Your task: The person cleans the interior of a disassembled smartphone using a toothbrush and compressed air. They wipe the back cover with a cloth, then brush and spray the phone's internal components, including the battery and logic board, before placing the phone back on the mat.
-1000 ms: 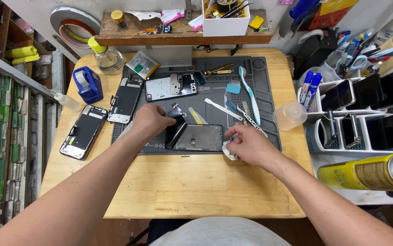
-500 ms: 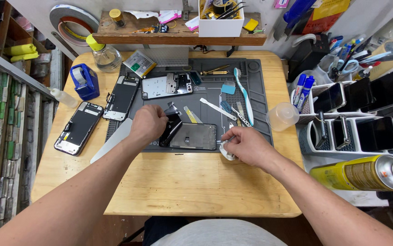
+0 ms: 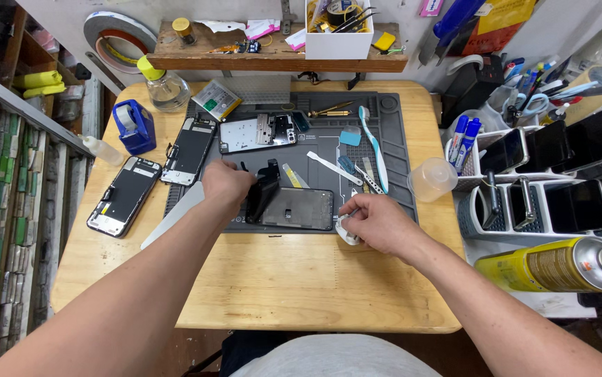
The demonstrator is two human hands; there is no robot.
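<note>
Gripping a black angular part [image 3: 265, 190] with the curled fingers [image 3: 244, 187] of our left hand [image 3: 224, 185], we hold it against the left end of a dark, glossy phone screen [image 3: 299, 208]. That flat rectangular screen lies near the front edge of the grey rubbery work mat [image 3: 392, 126], which covers the back half of the pale wooden table [image 3: 259, 279]. Our right hand [image 3: 378, 222] has its fingers closed round a small crumpled white wipe [image 3: 346, 230], touching the mat's front edge just beside the screen's right end. On the mat's back left portion lie a bare metal phone frame [image 3: 255, 132] and a second dark screen [image 3: 188, 150]
</note>
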